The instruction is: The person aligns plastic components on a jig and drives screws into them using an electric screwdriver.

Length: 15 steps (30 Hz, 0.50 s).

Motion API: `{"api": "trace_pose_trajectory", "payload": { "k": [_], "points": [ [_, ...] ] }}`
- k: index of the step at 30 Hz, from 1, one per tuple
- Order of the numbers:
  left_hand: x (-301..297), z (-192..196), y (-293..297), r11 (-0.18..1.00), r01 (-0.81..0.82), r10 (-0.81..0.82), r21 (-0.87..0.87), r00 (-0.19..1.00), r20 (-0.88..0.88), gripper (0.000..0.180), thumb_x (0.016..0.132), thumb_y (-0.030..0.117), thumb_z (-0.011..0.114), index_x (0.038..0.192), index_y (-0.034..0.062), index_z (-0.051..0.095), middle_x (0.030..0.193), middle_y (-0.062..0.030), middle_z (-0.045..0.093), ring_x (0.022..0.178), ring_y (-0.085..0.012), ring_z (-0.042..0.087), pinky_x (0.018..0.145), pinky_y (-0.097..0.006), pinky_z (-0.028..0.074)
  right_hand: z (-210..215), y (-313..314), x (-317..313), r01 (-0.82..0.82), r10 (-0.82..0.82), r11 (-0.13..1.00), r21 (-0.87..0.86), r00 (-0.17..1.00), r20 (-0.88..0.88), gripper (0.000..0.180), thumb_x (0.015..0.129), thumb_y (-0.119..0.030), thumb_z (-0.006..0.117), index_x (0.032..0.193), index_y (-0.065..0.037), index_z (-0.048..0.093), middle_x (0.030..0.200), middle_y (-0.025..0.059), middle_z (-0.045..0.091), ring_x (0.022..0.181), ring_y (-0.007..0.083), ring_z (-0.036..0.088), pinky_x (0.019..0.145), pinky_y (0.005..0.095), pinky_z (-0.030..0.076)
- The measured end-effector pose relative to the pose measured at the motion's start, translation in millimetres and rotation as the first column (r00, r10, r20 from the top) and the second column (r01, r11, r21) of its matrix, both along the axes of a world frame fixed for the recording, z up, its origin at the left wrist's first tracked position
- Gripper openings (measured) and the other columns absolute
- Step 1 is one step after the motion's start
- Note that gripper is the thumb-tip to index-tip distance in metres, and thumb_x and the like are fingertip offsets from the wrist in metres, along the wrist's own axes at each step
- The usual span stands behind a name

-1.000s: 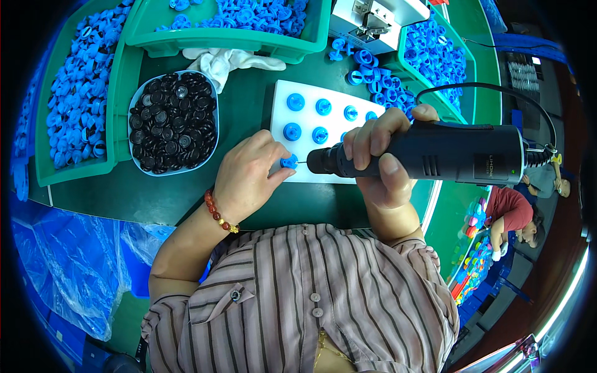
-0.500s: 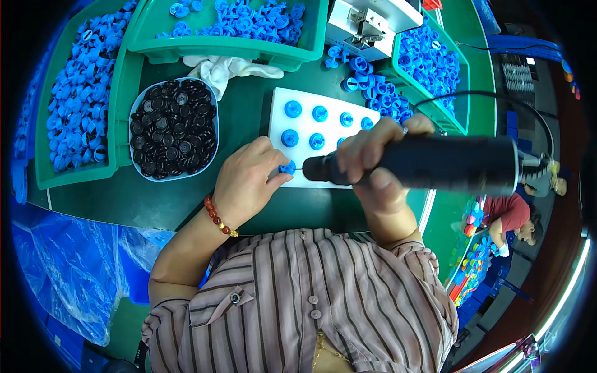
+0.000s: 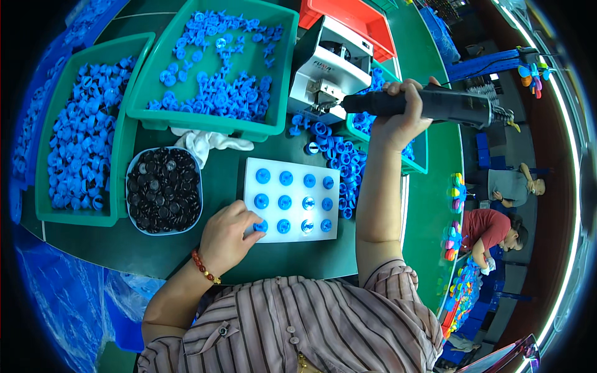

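A black electric screwdriver [image 3: 457,107] is gripped in my right hand [image 3: 403,121], held out to the far right. Its nose reaches the front of a white-and-black screw feeder [image 3: 322,74]. The exact tip is hard to make out there. My left hand [image 3: 227,235] pinches a round blue plastic part [image 3: 261,225] between thumb and forefinger. That part sits at the near left corner of a white board [image 3: 273,186]. Rows of similar blue parts stand on this board, some with shiny spots at their centres.
Left of the board stands a bowl of black discs [image 3: 165,193]. Green bins of blue parts [image 3: 217,118] lie beyond it and at far left. Loose blue rings [image 3: 345,158] are heaped right of the board. A white glove [image 3: 211,144] and a red bin [image 3: 367,22] lie farther back.
My right hand has carried the screwdriver away from the near left blue part to the screw feeder. My left hand stays on that part. The whole view has shifted, showing more of the far side.
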<state>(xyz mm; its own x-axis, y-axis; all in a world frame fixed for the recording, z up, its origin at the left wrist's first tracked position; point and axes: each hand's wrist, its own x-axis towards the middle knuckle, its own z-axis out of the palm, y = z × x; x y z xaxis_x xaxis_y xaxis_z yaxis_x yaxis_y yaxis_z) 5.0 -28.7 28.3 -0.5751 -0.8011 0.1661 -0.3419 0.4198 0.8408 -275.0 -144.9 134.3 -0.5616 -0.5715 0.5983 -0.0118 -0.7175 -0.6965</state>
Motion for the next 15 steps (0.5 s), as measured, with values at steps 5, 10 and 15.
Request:
{"api": "trace_pose_trajectory", "payload": {
  "k": [5,10,15],
  "points": [
    [-2.4,-1.3,-1.8,1.0,-0.006,0.006,0.028,1.0,-0.002,0.022,0.066,0.009,0.079,0.084,0.0062,0.066,0.077,-0.0066,0.053,0.064,-0.0228,0.056,0.056,-0.034,0.045,-7.4,-15.6,2.0,-0.012,0.012,1.0,0.001,0.999,-0.034,0.052,0.077,0.007,0.057,0.124,0.002,0.035,0.075,0.0104,0.056,0.059,0.0183,0.057,0.061,0.0347,0.051],
    [-4.0,1.0,-4.7,1.0,-0.002,0.002,0.023,1.0,-0.005,0.022,0.066,0.009,0.079,0.084,0.0061,0.066,0.077,-0.0065,0.053,0.063,-0.0219,0.057,0.056,-0.033,0.045,-8.7,-18.6,5.0,-0.014,0.017,0.999,0.053,0.998,-0.066,0.053,0.077,0.005,0.058,0.124,0.003,0.034,0.073,0.0104,0.056,0.059,0.019,0.057,0.063,0.0342,0.051],
    [-3.6,3.6,-4.7,0.997,0.008,-0.011,0.077,0.999,0.03,0.021,0.068,0.01,0.078,0.083,0.0075,0.065,0.078,-0.0061,0.053,0.07,-0.0242,0.058,0.062,-0.036,0.048,-11.2,-20.4,4.4,-0.025,0.028,0.999,0.035,0.997,-0.07,0.05,0.077,0.008,0.058,0.122,0.003,0.035,0.073,0.0122,0.057,0.058,0.0199,0.059,0.06,0.0334,0.051]
  ]
}}
